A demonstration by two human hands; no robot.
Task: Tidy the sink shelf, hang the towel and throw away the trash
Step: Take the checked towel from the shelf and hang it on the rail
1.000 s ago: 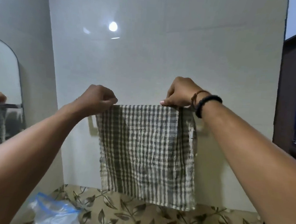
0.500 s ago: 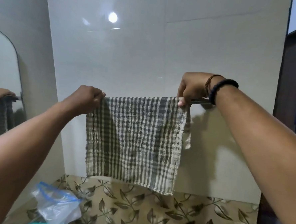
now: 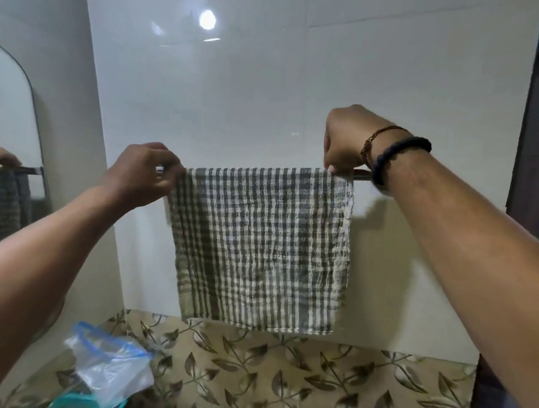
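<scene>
A grey and cream checked towel hangs flat over a metal towel bar on the white tiled wall. Most of the bar is hidden under the cloth; only a short stub shows at the right. My left hand pinches the towel's top left corner. My right hand, with two bracelets on the wrist, grips the top right corner at the bar. Both hands are level with the bar.
A clear plastic bag with a blue rim sits at the lower left above something teal. A mirror on the left wall reflects the towel. Leaf-patterned tiles run below. A dark door frame stands at the right.
Both hands slid the towel along the bar and spread it flatter. The right edge, bunched and hanging loose before, now lies straight.
</scene>
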